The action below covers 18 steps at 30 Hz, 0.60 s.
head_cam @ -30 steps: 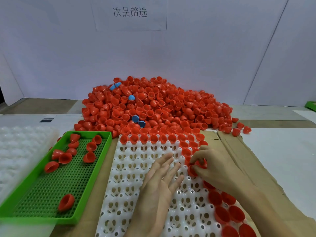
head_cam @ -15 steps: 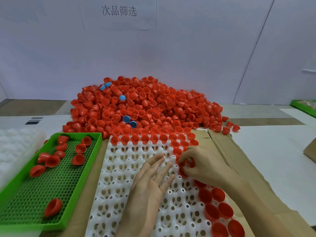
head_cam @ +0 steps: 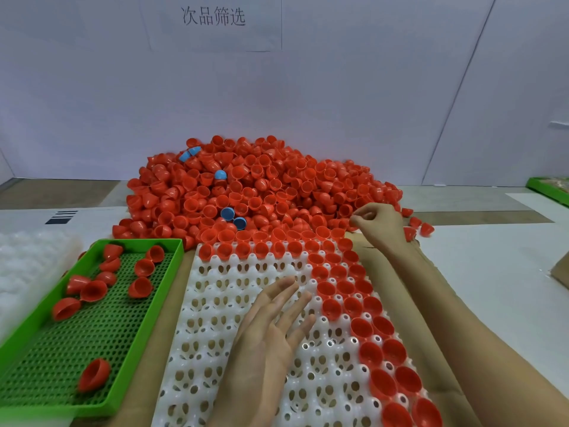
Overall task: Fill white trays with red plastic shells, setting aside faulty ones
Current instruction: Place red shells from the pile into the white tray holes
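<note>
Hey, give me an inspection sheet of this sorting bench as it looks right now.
Surface: white table, cardboard sheet under the white tray.
Job's things: white tray filled along far row and right side; red shell pile behind; green tray holds loose red shells.
Clutter: blue shells in the pile.
Hands: left hand flat on white tray; right hand curled at pile's right edge, grip unclear.
Cables: nothing seen.
Surroundings: wall sign; stacked trays far left; second green tray far right.

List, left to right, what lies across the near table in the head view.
From the left: translucent tray stack → green tray → white tray → left hand → seated red shells.
</note>
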Available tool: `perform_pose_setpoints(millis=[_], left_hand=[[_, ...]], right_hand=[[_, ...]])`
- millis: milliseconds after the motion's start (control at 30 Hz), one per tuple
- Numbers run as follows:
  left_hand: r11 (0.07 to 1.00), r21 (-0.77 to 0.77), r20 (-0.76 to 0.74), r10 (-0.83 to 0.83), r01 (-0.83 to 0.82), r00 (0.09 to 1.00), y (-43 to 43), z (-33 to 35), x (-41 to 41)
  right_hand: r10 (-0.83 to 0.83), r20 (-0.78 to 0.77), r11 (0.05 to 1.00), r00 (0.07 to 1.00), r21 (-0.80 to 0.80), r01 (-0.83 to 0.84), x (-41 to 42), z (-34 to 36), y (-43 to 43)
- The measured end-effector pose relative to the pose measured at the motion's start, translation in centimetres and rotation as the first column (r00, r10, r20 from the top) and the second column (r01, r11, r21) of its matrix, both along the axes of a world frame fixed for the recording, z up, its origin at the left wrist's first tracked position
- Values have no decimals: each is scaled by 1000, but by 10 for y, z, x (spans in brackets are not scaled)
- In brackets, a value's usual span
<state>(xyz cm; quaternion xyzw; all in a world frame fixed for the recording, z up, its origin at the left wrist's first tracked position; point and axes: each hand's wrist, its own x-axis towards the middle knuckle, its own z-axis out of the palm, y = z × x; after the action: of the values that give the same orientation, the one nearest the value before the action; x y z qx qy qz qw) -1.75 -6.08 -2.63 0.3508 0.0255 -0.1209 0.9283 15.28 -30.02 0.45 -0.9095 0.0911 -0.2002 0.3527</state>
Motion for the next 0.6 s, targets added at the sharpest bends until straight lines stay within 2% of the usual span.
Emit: perform_pose_setpoints(millis=[100,200,467,600], left_hand=[[1000,-25,-17,0,0,1000,-1,1,3],[999,-35,-17,-32,32,999,0,4,2],[998,-64,-41,-20,18,999,0,3,1],[998,-70,-51,-9,6,999,0,5,-1]], right_hand=[[-32,-221,998,975,-52,21,34,-24,-16],[-78,-252,995,965,-78,60,47,-32,-15],[-124,-93,982,988,-154,109,36,-24,-16],[-113,166,989,980,-78,128,10,0,-12]])
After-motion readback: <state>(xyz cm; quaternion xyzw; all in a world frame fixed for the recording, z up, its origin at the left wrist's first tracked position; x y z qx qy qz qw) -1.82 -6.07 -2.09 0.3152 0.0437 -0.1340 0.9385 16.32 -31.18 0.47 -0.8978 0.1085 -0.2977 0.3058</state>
